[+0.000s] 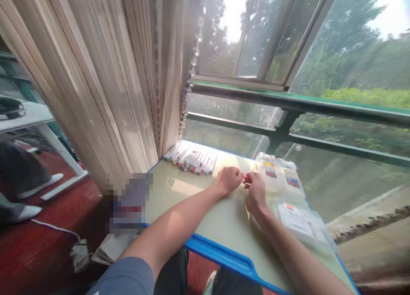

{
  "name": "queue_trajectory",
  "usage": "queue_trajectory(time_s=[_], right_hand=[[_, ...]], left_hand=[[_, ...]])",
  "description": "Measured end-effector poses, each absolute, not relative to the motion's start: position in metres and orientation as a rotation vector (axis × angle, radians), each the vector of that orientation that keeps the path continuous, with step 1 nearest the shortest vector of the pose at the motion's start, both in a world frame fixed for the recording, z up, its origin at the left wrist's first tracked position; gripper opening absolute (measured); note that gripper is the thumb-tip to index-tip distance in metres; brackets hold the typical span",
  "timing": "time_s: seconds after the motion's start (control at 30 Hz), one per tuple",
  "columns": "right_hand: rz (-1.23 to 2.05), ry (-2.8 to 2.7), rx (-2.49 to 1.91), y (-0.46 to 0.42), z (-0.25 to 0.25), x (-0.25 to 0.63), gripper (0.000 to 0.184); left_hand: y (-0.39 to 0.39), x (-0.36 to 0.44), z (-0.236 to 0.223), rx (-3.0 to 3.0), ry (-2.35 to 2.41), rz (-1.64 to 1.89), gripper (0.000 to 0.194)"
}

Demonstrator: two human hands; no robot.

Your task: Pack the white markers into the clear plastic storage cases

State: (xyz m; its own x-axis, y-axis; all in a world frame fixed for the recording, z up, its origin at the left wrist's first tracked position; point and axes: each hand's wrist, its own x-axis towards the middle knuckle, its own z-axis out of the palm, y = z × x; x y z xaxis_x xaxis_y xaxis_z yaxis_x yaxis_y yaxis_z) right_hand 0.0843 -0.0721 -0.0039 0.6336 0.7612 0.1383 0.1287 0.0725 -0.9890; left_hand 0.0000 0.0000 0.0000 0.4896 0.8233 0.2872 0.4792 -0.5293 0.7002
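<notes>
My left hand (228,179) is closed, its fingers curled inward over the pale tabletop (185,201). Close to it, fingertips almost meeting, is my right hand (256,192), also with bent, closed fingers. Whatever may be between the fingers is too small and blurred to make out. Left of my hands, along the far edge, lies a row of white pens (192,160) with coloured ends, which look like markers. Beside my right hand are transparent plastic packs (280,177) with printed labels, and nearer to me another transparent pack (301,222) lies by my right forearm.
The table has a raised blue rim (221,254) with a handle-like recess on my side. A striped curtain (121,81) hangs at the left, and a window with a green rail (307,100) stands behind. A person's feet (54,179) and a white power strip (80,254) are on the red floor.
</notes>
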Motion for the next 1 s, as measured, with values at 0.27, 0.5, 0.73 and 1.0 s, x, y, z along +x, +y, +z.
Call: queue_trajectory(time_s=[0.27, 0.5, 0.73, 1.0], right_hand=[[0.733, -0.974, -1.464, -0.092, -0.005, 0.085, 0.030], [0.742, -1.092, -1.489, -0.093, -0.007, 0.089, 0.025], [0.613, -1.233, -1.547, -0.093, -0.011, 0.090, 0.014], [0.595, -1.275, -1.563, -0.093, -0.011, 0.092, 0.020]], left_hand=[[0.008, -0.010, -0.003, 2.250, 0.855, 0.843, 0.036], [0.005, -0.004, -0.005, 2.203, 0.804, 0.806, 0.034], [0.009, -0.002, -0.009, 2.157, 0.741, 0.844, 0.036], [0.012, -0.002, -0.010, 2.169, 0.726, 0.833, 0.034]])
